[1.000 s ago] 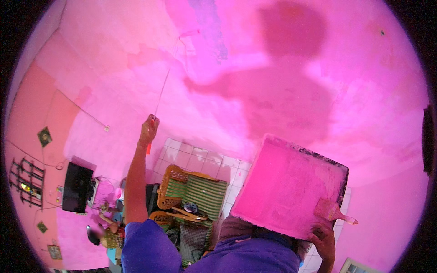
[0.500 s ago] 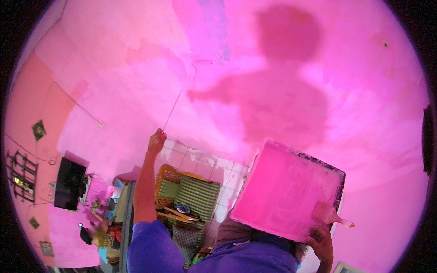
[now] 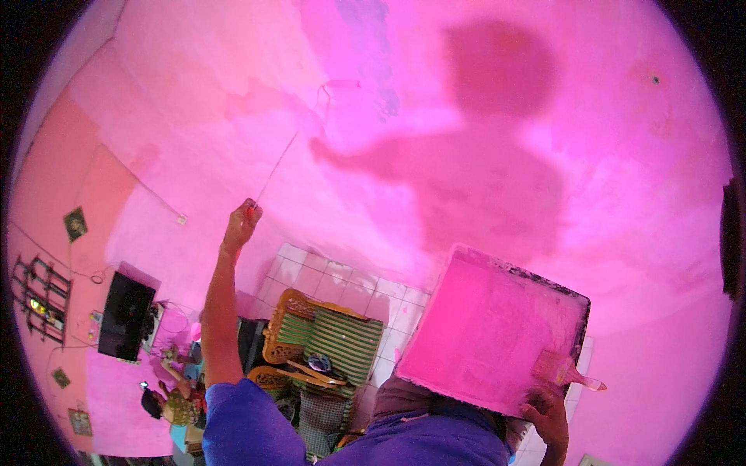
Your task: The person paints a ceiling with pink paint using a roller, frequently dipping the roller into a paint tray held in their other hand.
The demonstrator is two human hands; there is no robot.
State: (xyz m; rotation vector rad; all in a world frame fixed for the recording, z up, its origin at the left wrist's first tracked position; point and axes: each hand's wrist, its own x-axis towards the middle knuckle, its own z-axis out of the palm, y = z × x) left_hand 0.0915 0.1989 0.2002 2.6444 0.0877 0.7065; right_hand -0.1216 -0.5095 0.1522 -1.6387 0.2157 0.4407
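Note:
My left arm stretches up toward the pink wall (image 3: 365, 186), its hand (image 3: 243, 222) closed around the handle of a paint roller (image 3: 340, 82). The roller's thin rod runs up and to the right, and its pink head is at the wall beside a bluish-grey patch. At the lower right, my right hand (image 3: 549, 413) grips the near edge of a wide paint tray (image 3: 489, 334) coated in pink paint. A paintbrush (image 3: 567, 371) lies across the tray's right corner, its handle sticking out over the rim just above my right hand.
Wooden chairs with striped green cushions (image 3: 342, 342) stand on white floor tiles (image 3: 388, 299) below my arms. On the left are a black television (image 3: 126, 317), a dark wall shelf (image 3: 43, 299) and a seated person (image 3: 175, 404). My shadow (image 3: 497, 140) falls on the wall.
My left hand has moved up and to the left, and the roller has slid higher on the wall. The tray and brush stay nearly where they were in my right hand.

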